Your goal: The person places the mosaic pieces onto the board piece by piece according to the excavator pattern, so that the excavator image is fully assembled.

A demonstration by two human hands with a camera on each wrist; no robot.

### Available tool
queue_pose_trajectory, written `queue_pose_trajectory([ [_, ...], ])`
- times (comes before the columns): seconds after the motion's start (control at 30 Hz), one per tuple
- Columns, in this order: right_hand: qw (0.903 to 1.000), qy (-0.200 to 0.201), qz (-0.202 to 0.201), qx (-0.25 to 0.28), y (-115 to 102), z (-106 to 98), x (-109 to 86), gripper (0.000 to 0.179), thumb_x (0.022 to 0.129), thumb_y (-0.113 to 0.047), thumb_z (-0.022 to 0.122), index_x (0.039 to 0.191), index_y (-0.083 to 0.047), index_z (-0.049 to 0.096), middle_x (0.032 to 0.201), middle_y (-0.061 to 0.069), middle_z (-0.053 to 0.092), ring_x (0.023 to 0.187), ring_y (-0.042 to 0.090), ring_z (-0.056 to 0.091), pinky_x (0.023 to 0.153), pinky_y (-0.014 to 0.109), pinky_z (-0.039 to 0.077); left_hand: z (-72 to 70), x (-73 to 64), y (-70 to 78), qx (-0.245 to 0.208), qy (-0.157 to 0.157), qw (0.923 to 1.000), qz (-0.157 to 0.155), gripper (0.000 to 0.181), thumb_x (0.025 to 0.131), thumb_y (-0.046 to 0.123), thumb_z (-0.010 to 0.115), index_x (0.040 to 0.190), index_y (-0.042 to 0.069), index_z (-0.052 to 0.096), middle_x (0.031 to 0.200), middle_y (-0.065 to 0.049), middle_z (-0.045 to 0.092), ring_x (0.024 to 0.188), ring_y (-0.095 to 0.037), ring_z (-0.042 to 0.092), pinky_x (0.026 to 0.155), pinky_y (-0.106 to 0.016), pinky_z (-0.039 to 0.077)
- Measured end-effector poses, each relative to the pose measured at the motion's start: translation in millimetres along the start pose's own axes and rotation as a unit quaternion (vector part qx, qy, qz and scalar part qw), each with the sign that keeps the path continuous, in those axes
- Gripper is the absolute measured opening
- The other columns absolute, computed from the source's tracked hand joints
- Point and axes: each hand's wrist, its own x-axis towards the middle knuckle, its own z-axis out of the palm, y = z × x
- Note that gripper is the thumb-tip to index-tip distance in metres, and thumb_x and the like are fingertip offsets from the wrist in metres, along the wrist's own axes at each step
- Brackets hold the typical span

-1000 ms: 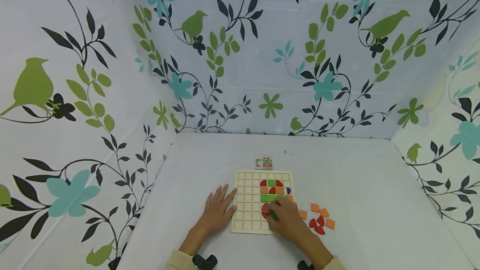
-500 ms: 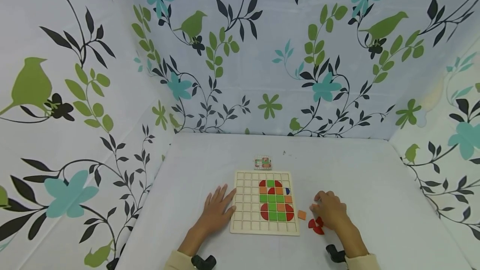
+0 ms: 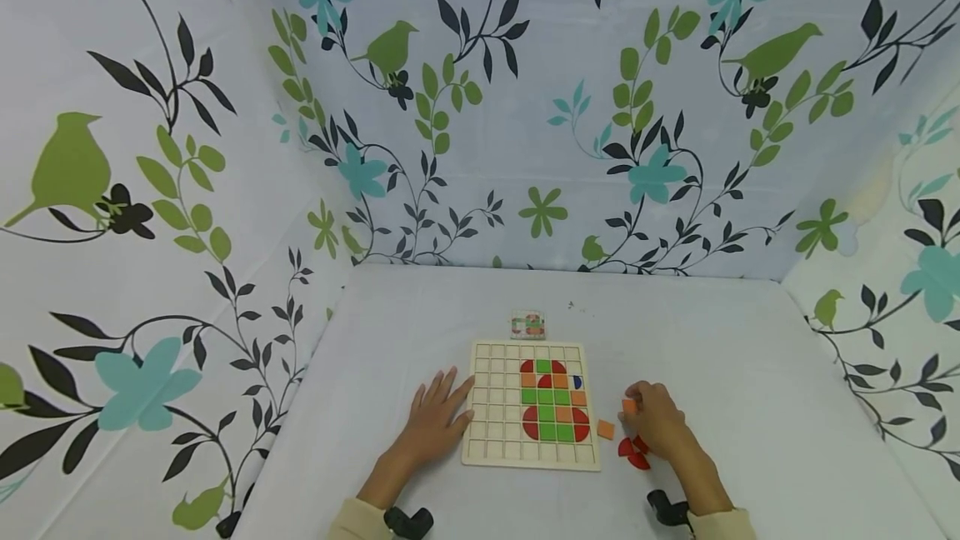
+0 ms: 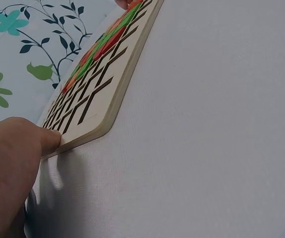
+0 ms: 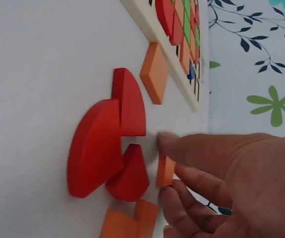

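A pale wooden grid board (image 3: 491,450) lies on the table, its right part filled with red, green, orange and blue pieces. At its left edge rests my left hand (image 3: 433,422), fingers extended; the left wrist view shows the thumb (image 4: 50,141) touching the board's rim. Right of the board, my right hand (image 3: 660,422) pinches an orange square tile (image 5: 166,169) between thumb and fingers, close to the tabletop. Several red quarter-round pieces (image 5: 95,148) lie beside that hand, with more orange tiles (image 5: 117,225) near its fingers.
One loose orange tile (image 3: 606,429) lies between the board's right edge and the red pieces. A small pattern card (image 3: 528,324) sits just behind the board. Patterned cloth walls (image 3: 457,148) surround the white table.
My right hand has left the board, where it held a green piece now set in the grid, and moved right to the loose pieces, pinching an orange tile. My left hand stays put.
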Motion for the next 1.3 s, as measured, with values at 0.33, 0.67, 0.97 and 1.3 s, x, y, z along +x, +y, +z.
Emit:
queue_pose_trajectory([
  [0.33,0.9997,-0.007,-0.002,0.022,2,-1,7.7,0.036,0.096,-0.014,0.077,0.125,0.002,0.065,0.116,0.018,0.06,0.106,0.03,0.06,0.096,0.055,0.056,-1.9,-0.8,1.8,-0.005,0.004,1.0,0.006,0.057,0.108,0.035,0.055,0.162,0.018,0.044,0.171,-0.02,0.03,0.159,-0.046,0.022,0.123,-0.073,0.015],
  [0.67,0.9988,0.032,-0.036,0.01,9,13,25.3,0.026,0.099,-0.013,0.073,0.122,-0.002,0.066,0.116,0.018,0.062,0.108,0.033,0.061,0.087,0.056,0.042,-2.7,-1.7,2.1,0.0,-0.002,0.9999,0.011,0.058,0.109,0.035,0.054,0.163,0.019,0.043,0.171,-0.02,0.03,0.16,-0.046,0.022,0.123,-0.073,0.016],
  [0.97,0.998,0.044,-0.045,-0.005,-14,18,55.3,0.027,0.1,-0.016,0.072,0.121,-0.001,0.066,0.111,0.016,0.062,0.103,0.031,0.056,0.086,0.053,0.04,-2.0,0.3,0.1,0.005,-0.007,1.0,0.001,0.058,0.109,0.036,0.054,0.163,0.021,0.042,0.173,-0.018,0.028,0.161,-0.044,0.02,0.124,-0.071,0.014],
  [1.3,0.9936,0.014,-0.11,0.019,-81,36,56.2,0.021,0.101,-0.017,0.071,0.119,-0.005,0.069,0.11,0.011,0.062,0.097,0.026,0.06,0.087,0.054,0.04,-1.3,-0.3,0.5,0.008,-0.007,0.9999,0.001,0.058,0.109,0.036,0.054,0.163,0.02,0.042,0.172,-0.019,0.029,0.16,-0.045,0.021,0.124,-0.072,0.015],
])
